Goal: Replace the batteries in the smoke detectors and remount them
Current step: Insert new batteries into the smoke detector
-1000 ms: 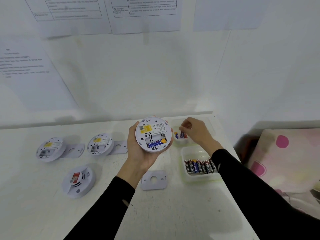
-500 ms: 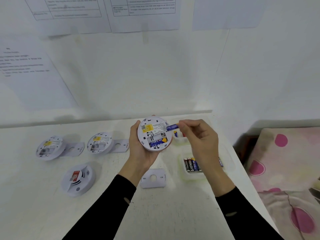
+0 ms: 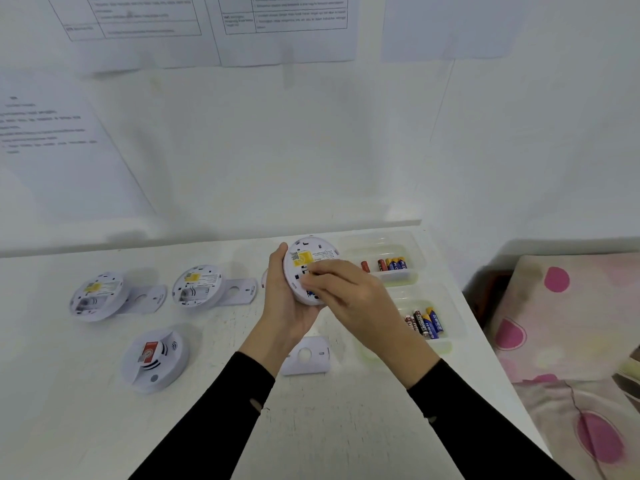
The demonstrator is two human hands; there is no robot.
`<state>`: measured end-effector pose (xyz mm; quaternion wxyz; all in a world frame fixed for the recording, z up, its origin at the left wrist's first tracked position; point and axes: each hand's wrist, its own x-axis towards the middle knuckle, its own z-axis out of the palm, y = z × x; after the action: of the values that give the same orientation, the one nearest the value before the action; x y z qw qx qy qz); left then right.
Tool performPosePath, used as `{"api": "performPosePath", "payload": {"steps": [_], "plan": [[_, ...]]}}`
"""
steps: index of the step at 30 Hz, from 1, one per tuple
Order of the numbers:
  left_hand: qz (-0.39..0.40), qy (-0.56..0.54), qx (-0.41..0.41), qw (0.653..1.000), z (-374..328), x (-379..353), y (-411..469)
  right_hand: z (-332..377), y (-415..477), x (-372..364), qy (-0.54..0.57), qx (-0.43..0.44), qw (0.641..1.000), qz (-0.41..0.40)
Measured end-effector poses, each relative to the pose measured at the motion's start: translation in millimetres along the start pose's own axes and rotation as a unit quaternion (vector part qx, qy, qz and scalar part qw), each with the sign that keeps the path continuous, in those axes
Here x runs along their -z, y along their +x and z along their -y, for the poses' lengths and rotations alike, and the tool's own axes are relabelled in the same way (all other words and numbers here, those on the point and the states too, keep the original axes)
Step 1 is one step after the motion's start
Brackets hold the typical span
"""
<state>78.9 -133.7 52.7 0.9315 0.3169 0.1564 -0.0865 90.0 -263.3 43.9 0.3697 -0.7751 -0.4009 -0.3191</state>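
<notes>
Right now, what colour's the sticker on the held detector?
Yellow: the sticker on the detector in the left hand; head view.

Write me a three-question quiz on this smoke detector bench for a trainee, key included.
1. True or false: the left hand holds a smoke detector up off the table.
2. The face-up detector lying nearest the camera carries a label that is: A red, B green, C black.
3. Fill in: the fingers of the ___ hand lie on the back of the held smoke detector.

Key
1. True
2. A
3. Right: the right hand
</notes>
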Motion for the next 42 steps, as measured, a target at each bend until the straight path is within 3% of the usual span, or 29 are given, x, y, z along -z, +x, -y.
{"api": "performPosePath", "payload": {"steps": [6, 9, 12, 16, 21, 26, 29, 33, 36, 42], "plan": [[0.008, -0.002, -0.003, 1.000, -2, 1, 0, -1, 4, 4, -0.022, -0.030, 0.999, 0.024], [0.014, -0.001, -0.011, 1.000, -3, 0, 1, 3, 6, 11, 0.064, -0.135, 0.987, 0.058], [0.018, -0.014, -0.009, 1.000, -4, -2, 2, 5, 10, 21, 0.178, -0.265, 0.944, 0.088], [0.015, -0.023, 0.004, 1.000, -5, -4, 1, 1, 10, 27, 0.216, -0.325, 0.914, 0.107], [-0.024, -0.006, -0.008, 1.000, -4, -4, 2, -9, 8, 27, 0.391, -0.473, 0.785, 0.082], [-0.057, 0.080, -0.028, 0.995, -3, -2, 6, -11, 7, 22, 0.484, -0.547, 0.684, 0.007], [-0.055, 0.109, -0.027, 0.992, -8, 0, 4, -12, 6, 22, 0.504, -0.576, 0.644, -0.018], [0.029, 0.190, -0.025, 0.981, -15, 7, -7, -16, 6, 24, 0.501, -0.606, 0.616, -0.058], [0.072, 0.191, -0.044, 0.978, -14, 16, -12, -18, 6, 27, 0.495, -0.611, 0.614, -0.065], [0.068, 0.203, -0.074, 0.974, -8, 14, -13, -13, 7, 29, 0.501, -0.592, 0.628, -0.066]]}}
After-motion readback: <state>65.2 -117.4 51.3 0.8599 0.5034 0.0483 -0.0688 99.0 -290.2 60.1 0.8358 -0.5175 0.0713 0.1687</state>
